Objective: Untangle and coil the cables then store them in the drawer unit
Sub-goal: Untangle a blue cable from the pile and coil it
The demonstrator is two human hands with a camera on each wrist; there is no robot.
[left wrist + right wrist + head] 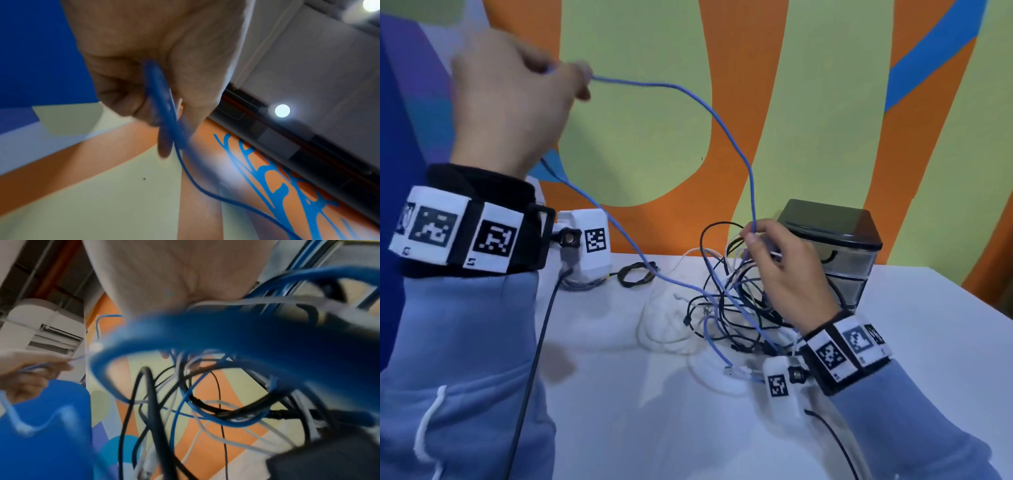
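Observation:
A blue cable (717, 120) arcs through the air between my two hands. My left hand (517, 99) is raised at the upper left and grips one stretch of it in curled fingers; the left wrist view shows the blue cable (162, 104) passing through that fist. My right hand (780, 270) pinches the same cable lower down, just above a tangle of black, white and blue cables (729, 308) on the white table (654, 428). In the right wrist view the blue cable (205, 331) crosses close and blurred. A black-topped clear drawer unit (839, 250) stands behind my right hand.
A small coiled black cable (637, 274) lies on the table left of the tangle. Loose white cables (671, 329) spread at the tangle's left and front. A painted orange, green and blue wall (654, 137) rises right behind the table. The table's right edge (962, 305) runs diagonally.

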